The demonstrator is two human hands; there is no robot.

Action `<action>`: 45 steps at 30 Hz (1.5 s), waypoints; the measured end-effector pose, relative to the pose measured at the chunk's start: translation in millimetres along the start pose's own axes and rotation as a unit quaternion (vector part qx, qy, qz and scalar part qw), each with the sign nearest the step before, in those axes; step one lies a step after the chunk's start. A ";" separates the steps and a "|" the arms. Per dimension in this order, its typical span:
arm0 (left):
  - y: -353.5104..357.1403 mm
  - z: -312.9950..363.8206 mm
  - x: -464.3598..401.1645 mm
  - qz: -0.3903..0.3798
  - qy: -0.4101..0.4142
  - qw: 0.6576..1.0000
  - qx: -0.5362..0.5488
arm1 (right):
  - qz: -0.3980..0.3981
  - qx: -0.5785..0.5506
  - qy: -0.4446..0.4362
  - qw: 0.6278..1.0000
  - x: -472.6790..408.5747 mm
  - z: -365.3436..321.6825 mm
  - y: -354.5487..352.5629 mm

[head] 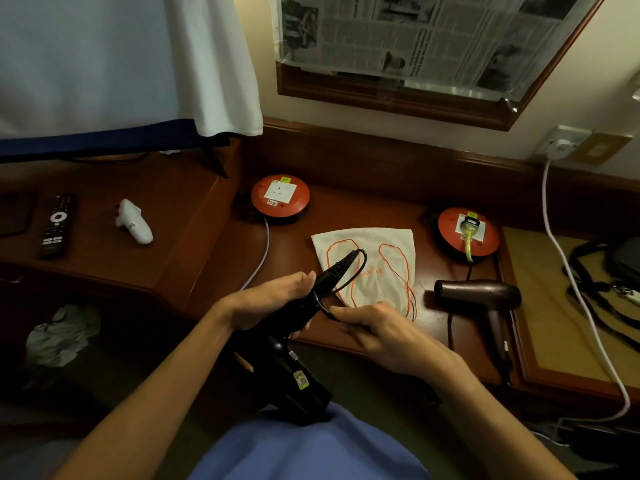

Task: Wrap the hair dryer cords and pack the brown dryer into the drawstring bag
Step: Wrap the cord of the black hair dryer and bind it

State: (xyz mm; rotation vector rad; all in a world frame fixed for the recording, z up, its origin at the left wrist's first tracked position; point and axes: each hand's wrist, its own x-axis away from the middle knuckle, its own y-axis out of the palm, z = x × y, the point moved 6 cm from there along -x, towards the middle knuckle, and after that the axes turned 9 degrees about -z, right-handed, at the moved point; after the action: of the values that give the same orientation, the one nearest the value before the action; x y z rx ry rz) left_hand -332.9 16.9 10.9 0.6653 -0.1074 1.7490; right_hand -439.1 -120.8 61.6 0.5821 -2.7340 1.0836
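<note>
Dim room, warm light. Dark red-brown wood desk (346,216) runs along a cream wall (540,109), w/ a raised counter section at left. Wood-framed mirror (398,102) above, covered w/ newspaper (426,32). White cloth (121,57) hangs at upper left. Wall socket (562,143) at right.

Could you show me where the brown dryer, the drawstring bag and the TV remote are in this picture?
brown dryer (485,293): head view, on the middle of its barrel.
drawstring bag (372,242): head view, on the bare white cloth near its top edge.
TV remote (57,226): head view, on its middle, below the round button pad.
</note>
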 end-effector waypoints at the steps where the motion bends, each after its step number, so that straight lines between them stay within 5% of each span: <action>1: 2.1 -1.8 -2.7 0.012 -0.011 1.000 0.002 | 0.001 -0.006 -0.002 1.000 0.2 2.5 3.5; 13: 12.5 2.4 -7.0 -0.051 -0.019 0.998 0.016 | -0.062 -0.250 0.059 0.964 -16.5 77.5 17.4; 20: 22.8 13.7 -7.9 -0.091 -0.051 0.995 0.007 | -0.100 -0.213 0.106 0.966 -49.0 102.1 5.3; 26: 30.7 19.2 -22.9 -0.126 -0.118 0.982 -0.071 | -0.196 0.001 0.113 0.974 -79.0 81.6 -45.9; 31: 31.9 20.2 -37.1 -0.102 -0.115 0.984 -0.090 | -0.236 0.075 0.095 0.964 -86.8 40.0 -64.2; 34: 21.1 18.1 -36.5 -0.064 -0.074 0.987 -0.130 | -0.228 0.144 0.075 0.960 -87.3 11.8 -63.6; 40: 11.4 6.3 -25.0 -0.095 -0.020 0.995 -0.015 | -0.182 0.210 0.090 0.956 -56.4 -27.0 -55.9; 45: 11.8 8.4 -8.8 -0.072 0.013 0.997 -0.002 | -0.031 0.093 0.069 0.993 -27.1 -31.2 -33.7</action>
State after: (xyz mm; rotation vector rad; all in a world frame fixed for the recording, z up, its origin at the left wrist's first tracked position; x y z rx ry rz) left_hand -339.4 2.4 16.8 0.6318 -0.0432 1.6190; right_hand -401.0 -113.7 98.2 0.5901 -2.4988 1.3189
